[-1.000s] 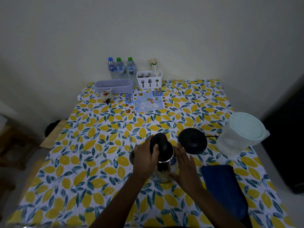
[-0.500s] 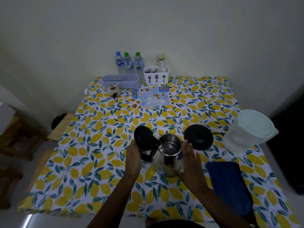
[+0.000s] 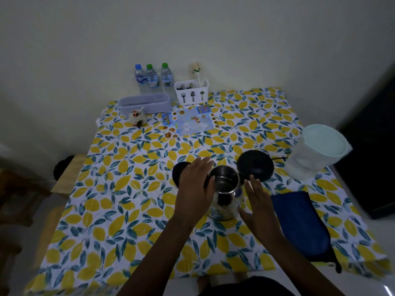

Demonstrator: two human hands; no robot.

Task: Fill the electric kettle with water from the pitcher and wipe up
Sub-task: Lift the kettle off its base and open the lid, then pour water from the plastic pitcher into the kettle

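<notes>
Shiny polished metal is seen on the kettle, matte black plastic on its base, soft cloth on the blue towel.

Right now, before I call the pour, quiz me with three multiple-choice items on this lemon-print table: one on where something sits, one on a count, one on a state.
1. Where is the folded dark blue cloth relative to the steel electric kettle?
A. To its right, by the near table edge
B. Behind it, by the wall
C. Under it

2. How many clear plastic water bottles stand at the wall?
A. Two
B. Three
C. Five

3. What state is the kettle's black hinged lid in?
A. Shut
B. Flipped open
C. Lying on the black round base

Answers: 1 A, the cloth lies right of the kettle beyond the right hand. 2 B, one blue cap and two green caps show. 3 B, the kettle's bare steel interior is visible, with the lid swung out behind the left hand.
</notes>
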